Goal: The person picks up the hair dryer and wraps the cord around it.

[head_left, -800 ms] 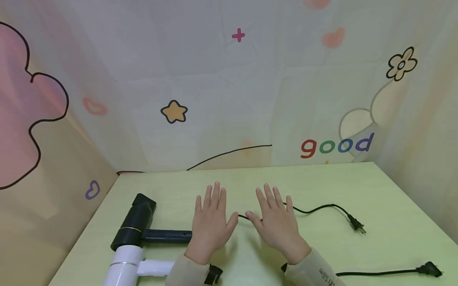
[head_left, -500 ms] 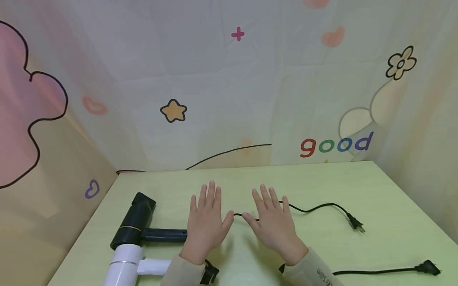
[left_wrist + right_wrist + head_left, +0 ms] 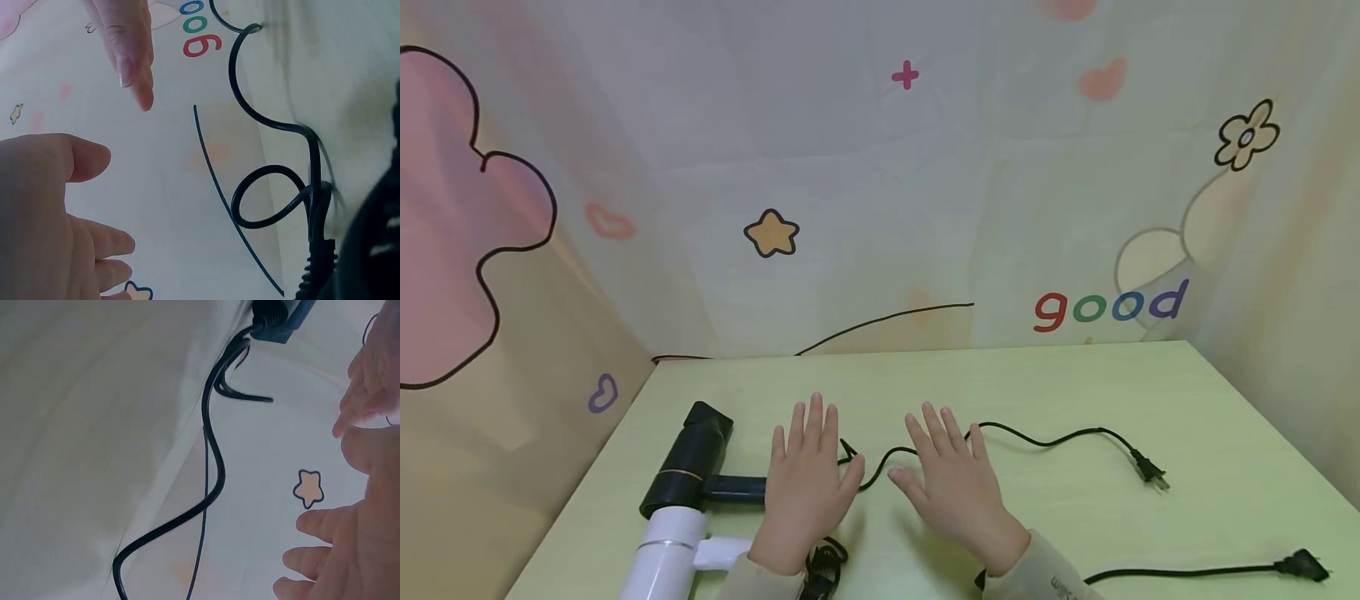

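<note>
Both hands hover above the table with fingers straight and palms down, holding nothing. My left hand [image 3: 805, 487] overlaps the handle end of a black hair dryer [image 3: 681, 462] in the head view. Below that dryer lies a white hair dryer [image 3: 670, 550], its handle partly hidden behind the left wrist. The right hand [image 3: 958, 492] is over the middle of the table, with the black dryer's cord [image 3: 891, 454] running behind its fingers. In the left wrist view, a loop of cord [image 3: 275, 222] shows beside the left hand [image 3: 37, 206].
The black cord ends in a two-pin plug [image 3: 1148, 468] at the right. Another plug [image 3: 1302, 565] on a thicker cord lies near the right front. A bundled black cord [image 3: 825, 571] sits by the left wrist. A printed curtain [image 3: 865, 192] stands behind the table [image 3: 1075, 383].
Both hands have moved left and slightly nearer the body, staying flat. More of the black cord now shows between them. The dryers and plugs lie as before.
</note>
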Motion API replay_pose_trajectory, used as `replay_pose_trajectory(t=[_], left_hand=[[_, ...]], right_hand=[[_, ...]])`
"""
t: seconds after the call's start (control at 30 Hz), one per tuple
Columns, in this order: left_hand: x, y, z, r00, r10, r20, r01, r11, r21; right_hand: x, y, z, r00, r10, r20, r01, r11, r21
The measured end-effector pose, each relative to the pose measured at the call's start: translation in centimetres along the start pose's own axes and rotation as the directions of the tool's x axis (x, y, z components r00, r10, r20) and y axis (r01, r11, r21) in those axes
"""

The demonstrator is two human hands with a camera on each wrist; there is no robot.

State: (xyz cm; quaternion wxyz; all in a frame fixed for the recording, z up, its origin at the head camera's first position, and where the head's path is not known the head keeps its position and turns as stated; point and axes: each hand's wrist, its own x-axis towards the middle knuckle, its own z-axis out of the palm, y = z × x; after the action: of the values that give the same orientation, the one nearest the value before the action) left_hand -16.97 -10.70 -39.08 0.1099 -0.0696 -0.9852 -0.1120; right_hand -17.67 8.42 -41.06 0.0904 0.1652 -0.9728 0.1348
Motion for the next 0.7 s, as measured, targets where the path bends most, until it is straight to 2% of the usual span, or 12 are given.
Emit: replay_pose_trajectory(t=[0.37,0.7], left_hand=[[-1.3,-1.4,-0.9,0.998,-0.061,0.033,0.062,0.998,-0.015],[-2.7,-3.1,-1.7,0.991,-0.132,0.03,0.133,0.991,-0.015]], right_hand=[[-0.8,-1.6,0.5,0.996,-0.07,0.046,0.071,0.997,-0.01],[-1.6,-3.0,0.7,0.985,-0.146,0.093,0.147,0.989,-0.002]])
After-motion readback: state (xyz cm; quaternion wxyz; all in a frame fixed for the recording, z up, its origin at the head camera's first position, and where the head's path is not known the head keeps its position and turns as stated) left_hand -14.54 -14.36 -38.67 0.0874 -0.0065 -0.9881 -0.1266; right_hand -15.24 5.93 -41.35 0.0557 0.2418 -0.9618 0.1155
